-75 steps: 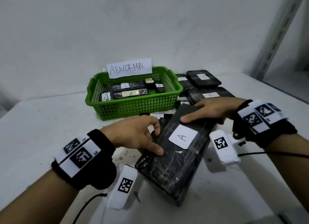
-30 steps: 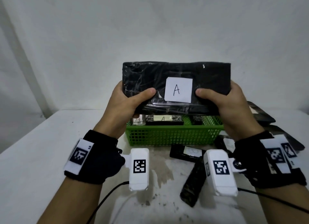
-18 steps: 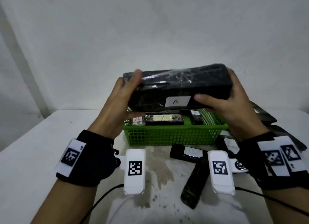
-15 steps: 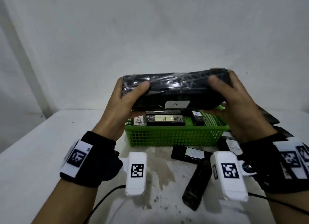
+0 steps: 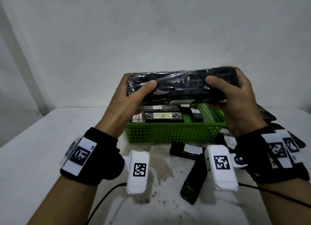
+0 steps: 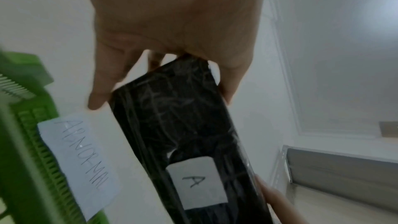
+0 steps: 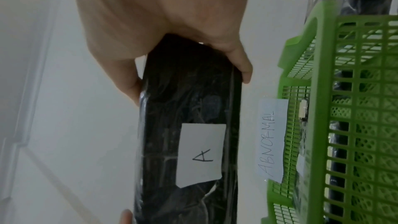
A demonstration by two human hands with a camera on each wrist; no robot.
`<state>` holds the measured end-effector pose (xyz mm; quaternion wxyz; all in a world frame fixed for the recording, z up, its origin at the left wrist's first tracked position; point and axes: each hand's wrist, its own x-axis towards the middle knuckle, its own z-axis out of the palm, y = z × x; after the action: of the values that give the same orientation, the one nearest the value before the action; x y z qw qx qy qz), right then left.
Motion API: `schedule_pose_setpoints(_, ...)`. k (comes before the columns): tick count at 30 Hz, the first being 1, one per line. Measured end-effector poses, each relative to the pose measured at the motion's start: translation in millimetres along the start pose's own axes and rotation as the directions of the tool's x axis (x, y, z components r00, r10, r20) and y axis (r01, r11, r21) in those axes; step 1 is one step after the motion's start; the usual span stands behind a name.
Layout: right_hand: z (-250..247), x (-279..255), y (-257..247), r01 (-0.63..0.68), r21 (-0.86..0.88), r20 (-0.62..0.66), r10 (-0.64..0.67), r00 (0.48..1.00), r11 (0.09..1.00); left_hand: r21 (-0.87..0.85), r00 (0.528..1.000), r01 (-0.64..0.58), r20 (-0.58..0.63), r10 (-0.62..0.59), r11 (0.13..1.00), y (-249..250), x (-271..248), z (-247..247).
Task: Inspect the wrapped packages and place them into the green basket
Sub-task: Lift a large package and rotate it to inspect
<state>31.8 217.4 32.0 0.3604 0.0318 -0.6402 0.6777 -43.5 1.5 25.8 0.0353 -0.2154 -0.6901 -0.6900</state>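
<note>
A long black package [image 5: 180, 85] wrapped in clear film hangs above the green basket [image 5: 171, 134], held level at both ends. My left hand [image 5: 133, 93] grips its left end with the thumb on the near face; my right hand [image 5: 235, 93] grips the right end the same way. Its white label "A" [image 6: 197, 183] faces downward and shows in both wrist views, label [image 7: 201, 152]. The package [image 6: 178, 135] and package [image 7: 187, 125] fill the middle of those views. Several wrapped packages marked "A" [image 5: 163, 116] lie in the basket.
A paper sign "ABNORMAL" [image 7: 272, 140] is fixed to the basket's far rim. More black packages lie on the white table: one [image 5: 186, 150] just before the basket, a narrow one [image 5: 193, 179] nearer me, others [image 5: 269, 117] at the right. A wall stands close behind.
The package was lifted from the table to above the basket, then tipped so its label turned from facing me to facing down. Both hands shifted their hold on its ends.
</note>
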Motion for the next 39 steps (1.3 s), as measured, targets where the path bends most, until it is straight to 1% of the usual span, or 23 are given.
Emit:
schedule_pose_setpoints(2, -2.4, 1.1, 0.8, 0.048, 0.014, 0.035, -0.049, 0.998, 0.999, 0.047, 0.993, 0.085, 0.083, -0.089, 0.995, 2.7, 1.6, -6.6)
schedule_pose_setpoints(3, -3.4, 1.0, 0.8, 0.064, -0.008, 0.062, -0.064, 0.996, 0.998, 0.041, 0.978, 0.143, 0.146, -0.148, 0.989, 4.6, 1.5, -9.0)
schedule_pose_setpoints(4, -3.8, 0.3, 1.4, 0.063, -0.049, 0.093, -0.059, 0.994, 0.997, 0.014, 0.961, 0.199, 0.192, -0.198, 0.98, 4.8, 1.9, -10.7)
schedule_pose_setpoints(5, -3.5, -0.3, 2.3, 0.039, -0.108, 0.119, -0.026, 0.993, 0.993, -0.029, 0.953, 0.24, 0.199, -0.23, 0.97, 4.5, 2.0, -11.0)
schedule_pose_setpoints(6, -3.7, -0.5, 5.0, -0.004, -0.18, 0.135, 0.028, 0.99, 0.984, -0.083, 0.956, 0.259, 0.164, -0.243, 0.962, 2.5, 3.1, -10.3)
schedule_pose_setpoints(7, -4.8, 0.0, 8.7, -0.065, -0.259, 0.134, 0.103, 0.986, 0.964, -0.146, 0.967, 0.249, 0.092, -0.238, 0.957, -0.1, 5.1, -8.7)
schedule_pose_setpoints(8, -5.4, 0.6, 11.6, -0.146, -0.332, 0.132, 0.199, 0.971, 0.932, -0.209, 0.977, 0.211, 0.002, -0.215, 0.955, -2.8, 7.1, -7.2)
schedule_pose_setpoints(9, -4.3, 0.2, 12.6, -0.248, -0.372, 0.135, 0.316, 0.939, 0.895, -0.25, 0.98, 0.152, -0.088, -0.178, 0.956, -6.0, 8.6, -6.5)
schedule_pose_setpoints(10, -2.3, -0.8, 12.9, -0.358, -0.362, 0.148, 0.432, 0.89, 0.861, -0.265, 0.979, 0.092, -0.154, -0.136, 0.96, -7.8, 9.4, -6.6)
schedule_pose_setpoints(11, -0.8, -1.2, 12.4, -0.451, -0.313, 0.173, 0.517, 0.838, 0.836, -0.274, 0.977, 0.04, -0.19, -0.094, 0.961, -9.1, 11.0, -7.7)
schedule_pose_setpoints(12, 0.3, -0.9, 10.9, -0.507, -0.248, 0.189, 0.555, 0.81, 0.825, -0.29, 0.98, -0.006, -0.194, -0.053, 0.957, -9.5, 12.1, -8.9)
schedule_pose_setpoints(13, 0.3, 0.4, 8.5, -0.524, -0.182, 0.186, 0.552, 0.813, 0.832, -0.31, 0.984, -0.05, -0.178, -0.007, 0.949, -8.6, 12.5, -10.1)
schedule_pose_setpoints(15, -0.5, 4.3, 7.0, -0.487, -0.083, 0.128, 0.494, 0.86, 0.869, -0.329, 0.988, -0.113, -0.139, 0.071, 0.937, -6.7, 11.6, -11.4)
schedule_pose_setpoints(16, -1.2, 5.9, 7.8, -0.455, -0.061, 0.097, 0.459, 0.883, 0.888, -0.323, 0.989, -0.116, -0.122, 0.08, 0.939, -6.9, 11.9, -11.2)
schedule_pose_setpoints(17, -2.1, 7.0, 9.2, -0.423, -0.046, 0.076, 0.425, 0.902, 0.905, -0.32, 0.994, -0.081, -0.094, 0.053, 0.944, -7.5, 12.1, -10.6)
schedule_pose_setpoints(19, -5.9, 9.0, 10.7, -0.368, -0.011, 0.067, 0.368, 0.927, 0.93, -0.288, 0.998, 0.068, 0.01, -0.068, 0.955, -7.5, 10.0, -9.5)
schedule_pose_setpoints(20, -8.9, 9.8, 10.0, -0.341, 0.0, 0.071, 0.341, 0.938, 0.94, -0.242, 0.99, 0.133, 0.069, -0.119, 0.961, -7.4, 9.0, -9.5)
schedule_pose_setpoints(22, -14.9, 11.5, 6.8, -0.295, -0.011, 0.109, 0.294, 0.95, 0.955, -0.164, 0.975, 0.19, 0.148, -0.166, 0.968, -8.7, 7.2, -10.9)
schedule_pose_setpoints(24, -17.3, 12.9, 4.5, -0.276, -0.027, 0.135, 0.277, 0.951, 0.961, -0.157, 0.981, 0.165, 0.133, -0.145, 0.974, -8.4, 5.8, -9.9)
schedule_pose_setpoints(28, -11.4, 13.6, 11.2, -0.259, -0.03, 0.034, 0.26, 0.965, 0.965, -0.142, 0.994, 0.098, 0.057, -0.091, 0.985, -6.7, 6.3, -5.5)
schedule_pose_setpoints(31, -9.2, 14.2, 15.1, -0.235, -0.048, 0.007, 0.236, 0.972, 0.971, -0.122, 0.997, 0.07, 0.023, -0.068, 0.99, -9.6, 6.7, -5.5)
schedule_pose_setpoints(35, -13.7, 12.6, 14.3, -0.191, -0.131, 0.014, 0.195, 0.981, 0.973, -0.109, 0.996, 0.075, 0.049, -0.07, 0.991, -14.9, 8.3, -5.0)
schedule_pose_setpoints(39, -17.6, 7.4, 12.2, -0.105, -0.278, 0.051, 0.124, 0.991, 0.955, 0.03, 0.998, 0.003, 0.061, -0.004, 1.0, -14.3, 6.1, -7.7)
